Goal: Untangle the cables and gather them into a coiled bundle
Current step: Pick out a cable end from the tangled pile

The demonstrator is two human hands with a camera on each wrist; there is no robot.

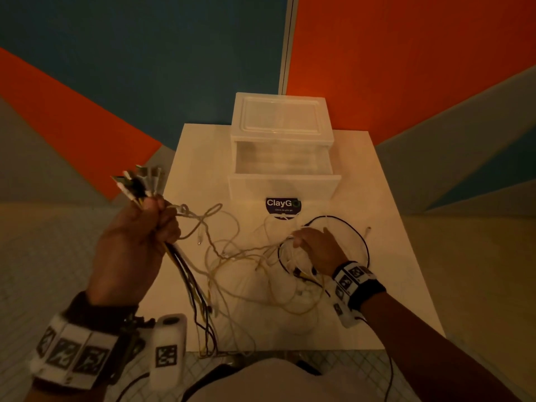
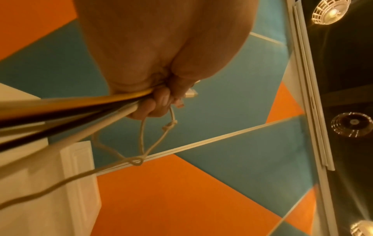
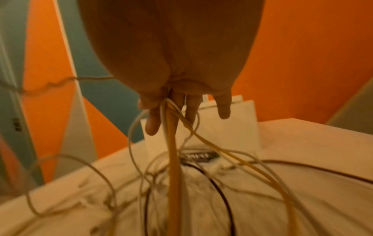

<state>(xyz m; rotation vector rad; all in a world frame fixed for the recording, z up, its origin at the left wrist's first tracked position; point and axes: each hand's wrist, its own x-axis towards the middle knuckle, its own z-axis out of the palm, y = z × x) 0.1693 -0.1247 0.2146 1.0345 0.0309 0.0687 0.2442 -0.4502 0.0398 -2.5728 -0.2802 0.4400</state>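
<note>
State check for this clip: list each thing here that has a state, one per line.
left hand: raised, fist gripping the cable ends
cable ends: gathered, plugs fanning out above the fist
right hand: low over the table, gripping several cables
cables: tangled, loose loops across the table
knot: tied in a thin white cable
drawer: pulled open

Drawer unit [image 1: 282, 158] sits at the table's [image 1: 400, 285] far edge, centre, its drawer pulled out toward the near edge, blocking the middle of the far half. Loose cables [image 1: 232, 256] sprawl across the centre & near-centre, some hanging over the near edge. A black cable loop [image 1: 364, 245] rings the right-centre. Bare strips run along the left edge & right edge beside the drawer unit; near-right corner also bare.
</note>
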